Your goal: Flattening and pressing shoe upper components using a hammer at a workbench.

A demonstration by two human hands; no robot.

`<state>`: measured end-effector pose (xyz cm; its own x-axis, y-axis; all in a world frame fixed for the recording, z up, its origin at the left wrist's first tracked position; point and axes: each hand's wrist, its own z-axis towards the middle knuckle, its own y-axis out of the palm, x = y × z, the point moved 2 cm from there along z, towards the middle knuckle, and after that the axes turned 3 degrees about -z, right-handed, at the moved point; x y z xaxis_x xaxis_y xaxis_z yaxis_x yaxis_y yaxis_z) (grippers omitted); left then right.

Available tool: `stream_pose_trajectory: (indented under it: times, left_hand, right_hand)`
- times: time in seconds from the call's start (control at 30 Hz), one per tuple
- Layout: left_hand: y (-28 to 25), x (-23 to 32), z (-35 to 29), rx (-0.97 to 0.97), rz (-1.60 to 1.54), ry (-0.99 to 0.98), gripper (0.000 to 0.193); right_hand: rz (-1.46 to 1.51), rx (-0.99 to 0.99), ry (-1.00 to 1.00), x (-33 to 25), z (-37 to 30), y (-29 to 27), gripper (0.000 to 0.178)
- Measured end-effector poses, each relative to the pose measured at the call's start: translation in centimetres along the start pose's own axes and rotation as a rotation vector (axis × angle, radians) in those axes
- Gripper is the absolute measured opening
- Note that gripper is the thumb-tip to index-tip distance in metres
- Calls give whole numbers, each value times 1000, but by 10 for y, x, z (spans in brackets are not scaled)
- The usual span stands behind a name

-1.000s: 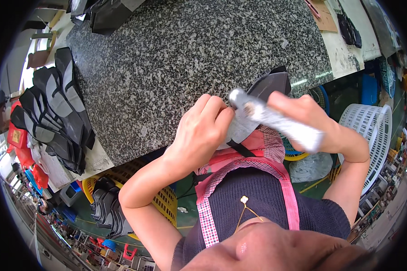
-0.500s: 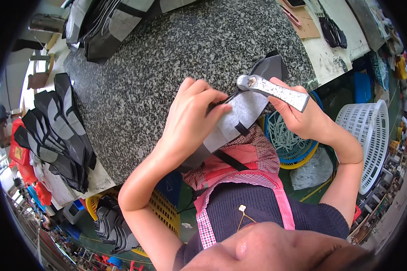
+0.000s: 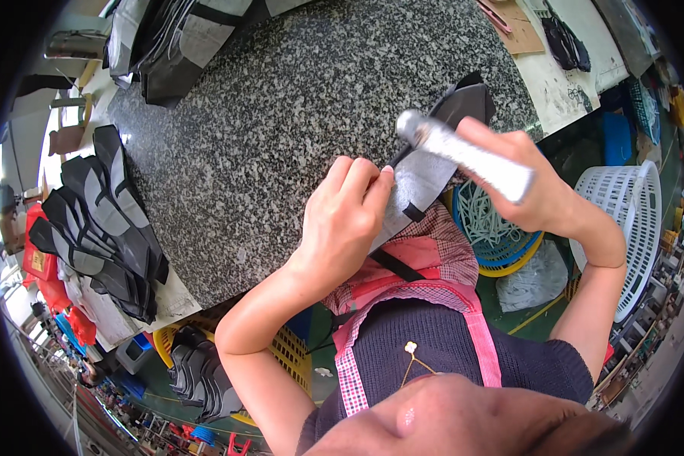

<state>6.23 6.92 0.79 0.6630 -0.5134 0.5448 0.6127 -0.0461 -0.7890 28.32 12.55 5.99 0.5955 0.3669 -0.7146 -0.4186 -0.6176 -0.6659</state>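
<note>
A grey and black fabric piece [image 3: 423,182] lies over the near right edge of the speckled stone worktop [image 3: 296,91], its lower part hanging toward my apron. The thumb and fingers of my left hand [image 3: 346,209] pinch its dark folded edge against the stone. My right hand [image 3: 526,178] is closed around a silvery metal hammer [image 3: 463,152], blurred by motion. The hammer's round end sits just above the folded edge, beyond my left fingertips; its handle is hidden. I cannot tell whether the hammer touches the fabric.
Stacks of similar fabric pieces lie at the far left [image 3: 182,53] and on the left side [image 3: 102,220]. Below the right edge stand a blue basket of pale strips [image 3: 485,216] and a white basket [image 3: 631,220]. A yellow crate [image 3: 289,357] stands below left.
My left hand has moved right along the folded edge and now presses it down with its fingers closer together. The hammer has swung slightly and is blurred.
</note>
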Motion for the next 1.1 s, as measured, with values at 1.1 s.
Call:
stream_pose_trajectory:
  times: [1.1]
  left_hand:
    - [-33, -1, -61, 23, -40, -173, 19]
  right_hand:
    - [47, -113, -131, -29, 22, 37, 18]
